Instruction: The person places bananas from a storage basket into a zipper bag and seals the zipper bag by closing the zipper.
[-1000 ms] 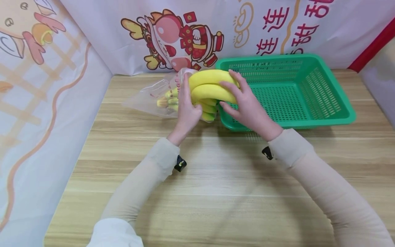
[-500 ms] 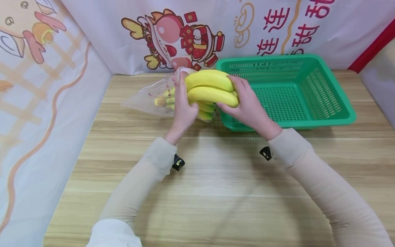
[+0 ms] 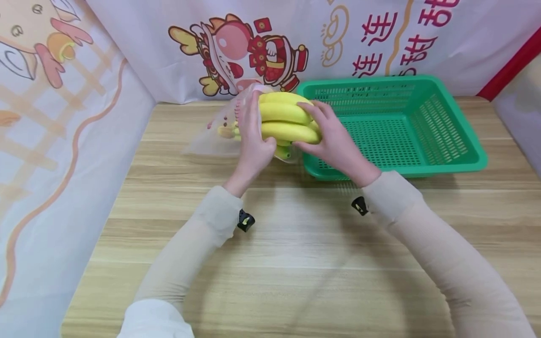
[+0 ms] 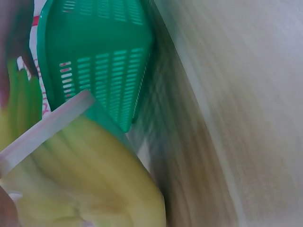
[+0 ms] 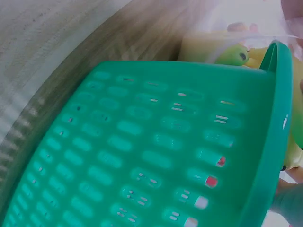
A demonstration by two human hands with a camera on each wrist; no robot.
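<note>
A bunch of yellow bananas (image 3: pixel 287 115) is at the mouth of a clear plastic bag (image 3: pixel 211 141), beside the basket. My left hand (image 3: pixel 255 143) holds the bag's mouth against the near left side of the bunch. From the right, my right hand (image 3: pixel 336 138) grips the bananas by their tip end, thumb below and fingers over the top. More bananas, with a pale stem (image 3: pixel 226 132), show through the film. In the left wrist view, the bag's pale rim (image 4: pixel 52 125) crosses over the bananas (image 4: pixel 109 161). A green-tipped banana (image 5: pixel 231 56) peeks past the basket in the right wrist view.
A green perforated basket (image 3: pixel 393 170) stands just right of the bananas, below the right hand's forearm side. A printed cloth (image 3: pixel 325 47) hangs behind the wooden table (image 3: pixel 296 263), and another printed cloth (image 3: pixel 105 94) borders its left side.
The upper bananas have rolled, so that more of them show on top. My right hand has shifted slightly left with them, and the bag's film has bunched up around the stem side.
</note>
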